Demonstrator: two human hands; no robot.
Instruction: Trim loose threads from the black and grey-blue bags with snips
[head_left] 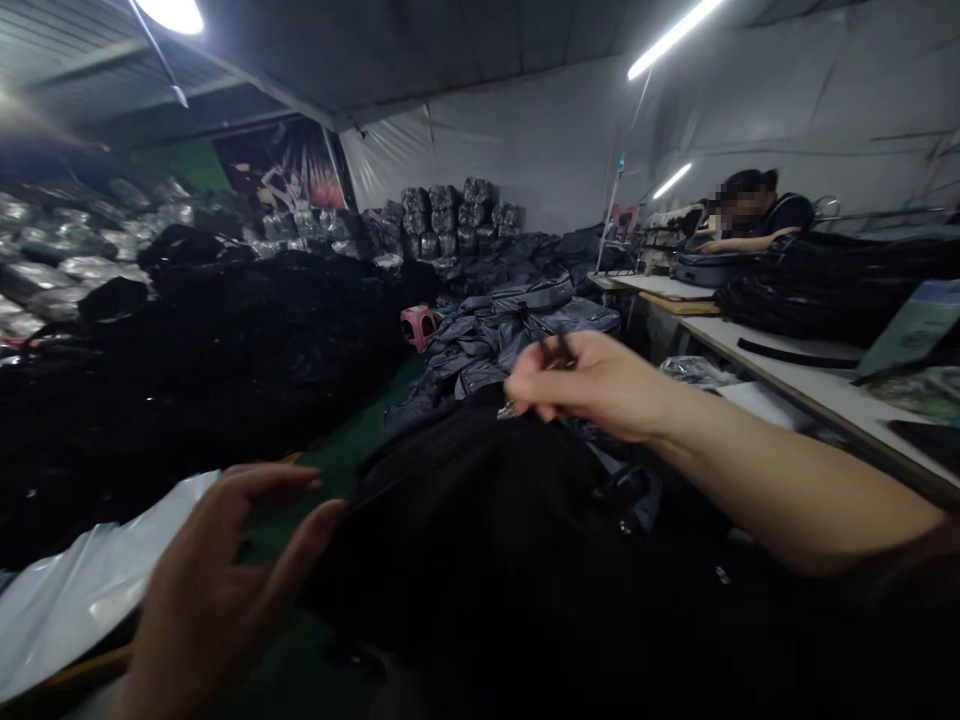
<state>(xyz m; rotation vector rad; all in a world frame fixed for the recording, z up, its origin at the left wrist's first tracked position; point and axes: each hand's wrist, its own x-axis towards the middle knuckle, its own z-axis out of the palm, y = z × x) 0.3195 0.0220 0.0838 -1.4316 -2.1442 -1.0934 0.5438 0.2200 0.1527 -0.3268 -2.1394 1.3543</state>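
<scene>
A black fabric bag (480, 520) fills the lower middle of the head view, its details mostly lost in the dark. At its top edge my right hand (574, 380) is closed, the fingers pinched round something dark, with a small shiny metal piece (506, 410) just below the fingertips. My left hand (232, 560) is at the bag's left side, thumb and fingers apart, with nothing between them. The thumb tip is close to the fabric; whether it touches cannot be made out.
Dark bags (187, 350) are heaped at left, grey bags (517, 320) ahead. A pink stool (418, 326) stands between. White plastic (90, 590) lies lower left. At right, a person (780, 215) leans over a worktable (825, 385) bearing black material.
</scene>
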